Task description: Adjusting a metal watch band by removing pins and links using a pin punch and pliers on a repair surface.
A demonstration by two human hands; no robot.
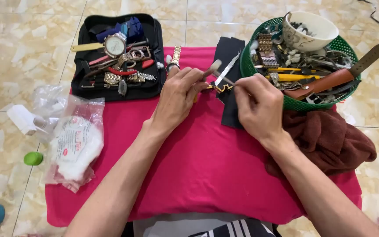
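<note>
Under my left hand (178, 94) lies a matt pink cloth (198, 166), soft and faintly creased. Between my left and right hand (257, 105) sits a small gold metal piece (222, 88), shiny. Beyond my right hand, the green plastic basket (294, 104) looks glossy; beside it, a rough brown towel (330, 138). The floor (18, 52) is polished marbled tile.

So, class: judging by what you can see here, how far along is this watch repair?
Done: tool case opened, pink cloth spread. In hand: both hands, left and right, work a gold watch part with tweezers. Left: watches in the case and green basket lie untouched.
</note>
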